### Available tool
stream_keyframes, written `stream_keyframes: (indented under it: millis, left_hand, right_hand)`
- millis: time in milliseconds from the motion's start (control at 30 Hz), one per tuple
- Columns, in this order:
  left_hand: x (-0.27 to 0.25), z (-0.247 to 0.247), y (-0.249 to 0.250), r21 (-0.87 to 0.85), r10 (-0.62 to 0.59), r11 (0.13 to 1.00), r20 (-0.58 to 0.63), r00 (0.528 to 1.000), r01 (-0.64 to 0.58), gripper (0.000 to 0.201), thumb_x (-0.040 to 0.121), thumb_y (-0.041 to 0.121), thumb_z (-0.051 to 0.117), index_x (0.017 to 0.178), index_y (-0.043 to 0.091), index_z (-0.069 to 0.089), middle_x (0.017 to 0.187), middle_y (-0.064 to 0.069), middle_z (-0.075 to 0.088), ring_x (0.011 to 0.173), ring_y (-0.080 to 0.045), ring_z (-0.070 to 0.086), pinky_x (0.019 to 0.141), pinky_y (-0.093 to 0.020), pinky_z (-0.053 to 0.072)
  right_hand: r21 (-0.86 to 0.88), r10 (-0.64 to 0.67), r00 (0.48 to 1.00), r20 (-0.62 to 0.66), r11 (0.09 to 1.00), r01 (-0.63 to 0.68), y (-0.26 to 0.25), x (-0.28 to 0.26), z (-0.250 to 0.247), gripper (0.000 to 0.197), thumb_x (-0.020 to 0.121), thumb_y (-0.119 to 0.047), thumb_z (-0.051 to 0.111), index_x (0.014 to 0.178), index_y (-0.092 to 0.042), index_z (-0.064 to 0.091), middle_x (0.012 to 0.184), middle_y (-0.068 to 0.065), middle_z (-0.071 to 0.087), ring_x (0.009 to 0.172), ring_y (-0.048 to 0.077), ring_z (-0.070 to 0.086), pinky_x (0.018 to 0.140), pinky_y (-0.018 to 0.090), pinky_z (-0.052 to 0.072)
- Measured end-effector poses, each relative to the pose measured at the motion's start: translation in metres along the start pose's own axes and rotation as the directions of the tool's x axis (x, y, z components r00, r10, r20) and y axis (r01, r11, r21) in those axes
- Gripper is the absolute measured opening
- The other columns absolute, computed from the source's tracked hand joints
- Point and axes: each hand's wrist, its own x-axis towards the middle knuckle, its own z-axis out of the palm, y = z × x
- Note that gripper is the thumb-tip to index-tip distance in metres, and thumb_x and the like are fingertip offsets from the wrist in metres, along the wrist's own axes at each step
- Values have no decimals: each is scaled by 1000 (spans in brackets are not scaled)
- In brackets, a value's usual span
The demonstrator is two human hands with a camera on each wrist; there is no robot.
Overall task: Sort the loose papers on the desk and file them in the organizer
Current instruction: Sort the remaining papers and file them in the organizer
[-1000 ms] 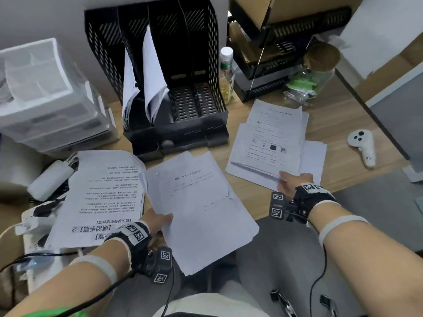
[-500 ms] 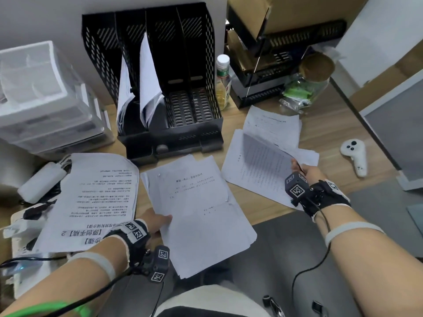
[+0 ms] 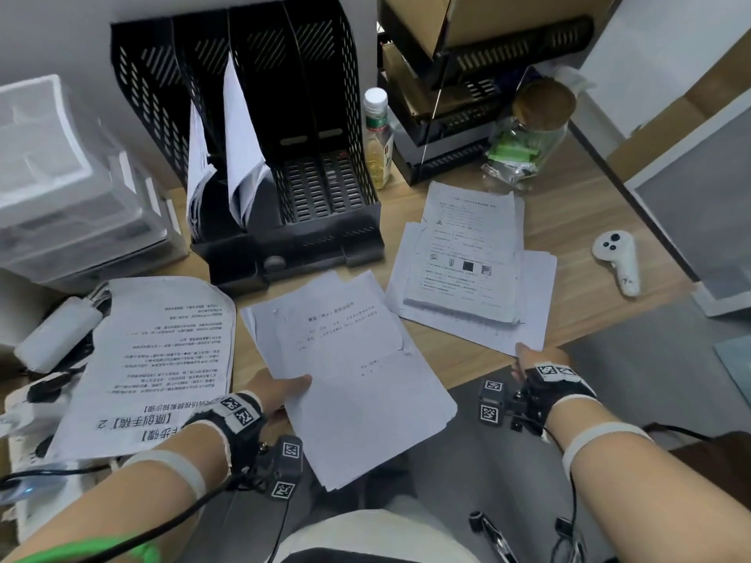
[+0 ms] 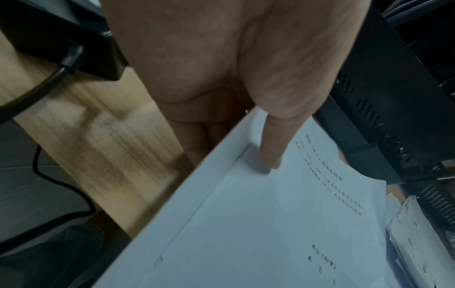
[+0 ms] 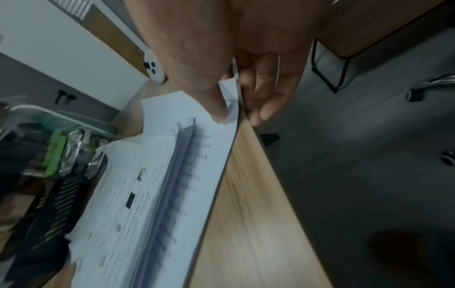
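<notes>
A black mesh organizer (image 3: 138, 95) stands at the back of the desk, with white sheets (image 3: 239, 148) in its two left slots. Three lots of paper lie in front. The left one is a printed stack (image 3: 162, 351). The middle stack (image 3: 353, 379) overhangs the desk edge, and my left hand (image 3: 292, 390) grips its left edge. The left wrist view shows the thumb (image 4: 270, 146) on top and the fingers under the sheets (image 4: 270, 224). My right hand (image 3: 528, 355) pinches the near corner of the right stack (image 3: 467, 258); its thumb is on top and its fingers lie below the bottom sheets (image 5: 221, 155).
A small bottle (image 3: 378, 136) stands right of the organizer, then a black tray rack (image 3: 467, 115) and a lidded jar (image 3: 532, 128). A white controller (image 3: 617, 262) lies at the far right. Clear plastic drawers (image 3: 61, 188), a white adapter (image 3: 57, 331) and cables crowd the left.
Half a second ago my right hand held the top sheets of the right stack raised. They lie flat now, and the hand has come back to the stack's near corner. My left hand kept its grip.
</notes>
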Motion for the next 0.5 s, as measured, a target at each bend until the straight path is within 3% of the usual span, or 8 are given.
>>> stream_keyframes:
  millis: [33,100,167,233,333,433,500]
  left_hand:
    - [-2,-1,1,-17,6,1000,3,1000,-6,46,81,22,80,120,3,65,119,-18,71,102,-37,68,92,-48,55]
    - [-6,0,3,-32,29,999,20,999,-29,51,70,32,88,112,12,69,115,-14,74,103,-39,70,95,-54,55]
    - [-11,4,9,-36,68,997,72,995,-65,45,67,34,89,105,17,71,109,-12,77,101,-37,71,94,-54,56]
    - [-22,11,19,-47,99,994,110,989,-95,28,78,23,83,102,16,70,103,-12,77,97,-35,72,93,-51,56]
    - [-30,20,30,-71,111,992,143,983,-102,17,86,16,75,99,19,64,105,-11,74,96,-33,70,92,-48,56]
    - [-27,20,35,-86,88,993,126,988,-77,15,89,12,71,98,20,62,109,-15,72,99,-38,68,94,-52,55]
    - [-25,18,38,-87,67,995,147,987,-54,18,88,10,71,102,19,63,113,-16,72,104,-41,67,97,-57,53]
  right_hand:
    - [21,7,1000,2,1000,-7,1,2,-1,30,85,-15,64,100,11,63,53,13,68,51,28,64,67,41,59]
    - [106,-6,999,47,994,1,-2,-6,-5,22,90,-13,62,98,8,64,65,14,69,43,19,63,51,28,57]
    - [242,-54,990,133,970,20,-7,-15,-7,11,94,-11,61,103,-5,61,76,14,68,39,10,65,43,21,56]
    - [318,-88,968,236,948,9,-15,-26,-6,14,96,-7,57,110,-9,59,81,15,69,50,13,69,45,22,57]
    - [276,-100,920,378,961,-8,-23,-43,-4,16,94,-5,54,110,-4,58,82,14,71,69,20,68,61,27,56]
    - [332,-139,892,431,943,-13,-29,-61,-7,15,89,-8,57,103,-3,57,76,15,72,65,21,69,60,27,55]
    - [459,-235,863,448,889,4,-36,-74,-10,18,89,-8,57,106,-2,57,77,17,71,70,25,70,66,31,55]
